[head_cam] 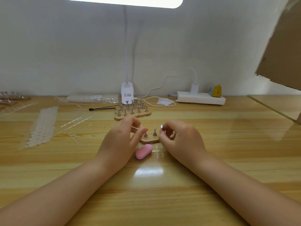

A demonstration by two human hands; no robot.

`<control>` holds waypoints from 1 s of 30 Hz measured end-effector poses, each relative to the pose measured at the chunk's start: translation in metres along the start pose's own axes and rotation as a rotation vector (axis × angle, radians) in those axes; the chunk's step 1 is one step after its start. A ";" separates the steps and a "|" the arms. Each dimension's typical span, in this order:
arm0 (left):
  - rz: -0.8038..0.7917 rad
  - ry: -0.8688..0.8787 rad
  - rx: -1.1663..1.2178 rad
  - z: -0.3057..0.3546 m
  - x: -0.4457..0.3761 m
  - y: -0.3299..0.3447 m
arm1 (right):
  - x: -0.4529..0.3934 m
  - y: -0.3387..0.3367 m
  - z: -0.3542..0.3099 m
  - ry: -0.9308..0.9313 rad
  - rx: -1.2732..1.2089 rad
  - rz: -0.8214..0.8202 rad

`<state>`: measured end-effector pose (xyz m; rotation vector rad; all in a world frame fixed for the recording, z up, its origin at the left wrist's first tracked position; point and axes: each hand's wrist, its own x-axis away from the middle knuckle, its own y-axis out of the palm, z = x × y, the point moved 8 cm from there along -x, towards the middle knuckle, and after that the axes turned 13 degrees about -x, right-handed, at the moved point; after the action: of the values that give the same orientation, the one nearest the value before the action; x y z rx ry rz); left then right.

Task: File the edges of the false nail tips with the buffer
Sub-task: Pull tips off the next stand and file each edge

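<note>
Two bare forearms reach in from the near edge over the wooden counter (162, 193). Just beyond them lies the pink buffer (144, 151), flat on the counter between the two hands and touched by neither, its purple underside showing at the near end. The left hand (118, 144) has its fingers curled, the thumb and forefinger pinching what looks like a clear false nail tip (141, 126), too small and pale to make out well. The right hand (180, 141) has its fingers curled too, pinching a small silver holder (161, 126) by its stem, head up. Between the hands sits a small wooden stand (149, 140) with two more silver holders upright on it. Farther back stands a second wooden stand (132, 115), crowded with silver holders, and a black-tipped stick (103, 108) lies just left of it. To the left, clear strips of nail tips (42, 126) lie spread on the counter, with a clear packet (92, 98) behind them. At the wall stand the white lamp base (127, 93), its neck rising to the lit head at the top, a white power strip (201, 98) with a plug and cable in it, and a small yellow object (217, 90) at its right end. A brown cardboard sheet (280, 51) leans in at the upper right
</note>
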<state>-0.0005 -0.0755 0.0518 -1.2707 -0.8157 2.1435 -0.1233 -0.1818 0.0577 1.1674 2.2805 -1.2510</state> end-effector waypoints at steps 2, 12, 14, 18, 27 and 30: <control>0.035 0.035 0.008 0.004 0.001 -0.004 | 0.001 0.000 -0.002 -0.005 -0.064 0.004; 0.179 0.173 0.026 0.028 0.008 -0.019 | 0.005 -0.002 -0.016 -0.175 -0.246 0.019; 0.186 0.179 -0.006 0.029 0.008 -0.019 | 0.006 0.000 -0.019 -0.204 -0.250 -0.001; 0.164 0.172 -0.014 0.029 0.007 -0.018 | 0.006 0.002 -0.020 -0.209 -0.267 -0.034; 0.140 0.146 -0.011 0.025 0.006 -0.016 | 0.007 0.003 -0.023 -0.266 -0.243 -0.033; 0.132 0.154 -0.015 0.026 0.006 -0.015 | 0.006 0.003 -0.022 -0.273 -0.238 -0.033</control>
<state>-0.0245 -0.0669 0.0689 -1.5146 -0.7016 2.1115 -0.1222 -0.1598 0.0653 0.8242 2.1784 -1.0420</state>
